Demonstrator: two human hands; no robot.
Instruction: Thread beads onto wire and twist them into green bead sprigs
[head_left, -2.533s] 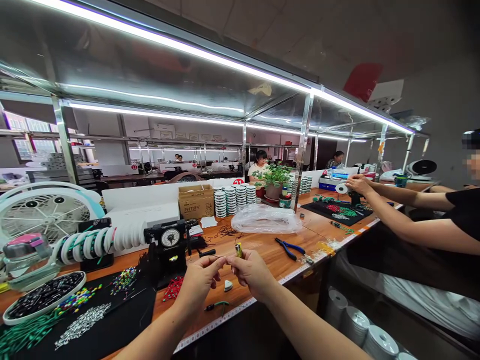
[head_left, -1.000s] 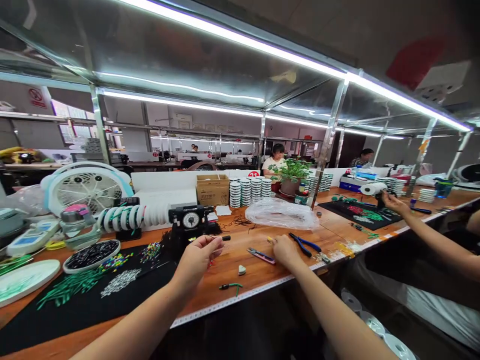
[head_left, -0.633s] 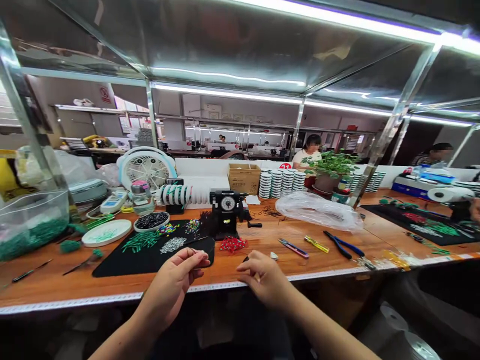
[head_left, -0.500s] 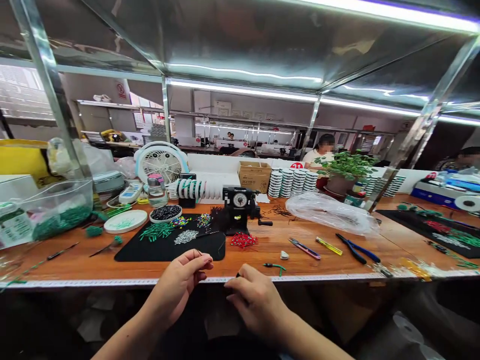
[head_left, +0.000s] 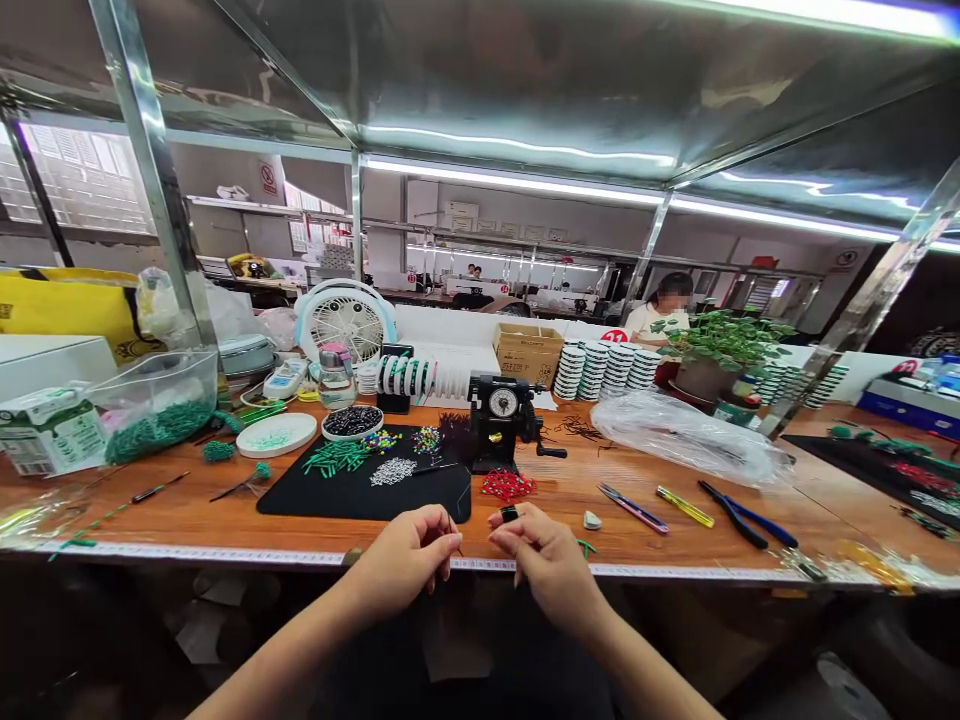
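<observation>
In front of the table edge, my left hand pinches a thin dark cord between thumb and fingertips. Close by on the right, my right hand is closed, fingers curled toward the thumb. A black band shows on one of its fingers; whatever lies between the fingertips is too small to make out. Just behind the hands is a black mat bearing green tube pieces, silvery beads and coloured beads. A pile of red beads sits beside the mat.
A black hand-cranked machine with a dial stands behind the mat. Tweezers, a yellow cutter and blue-handled pliers lie at right. Black beads fill a dish. A plastic bag and potted plant stand behind.
My hands have moved closer together, and my right hand has turned so its fingertips face the left hand. The view has shifted, so the table items appear further right.
</observation>
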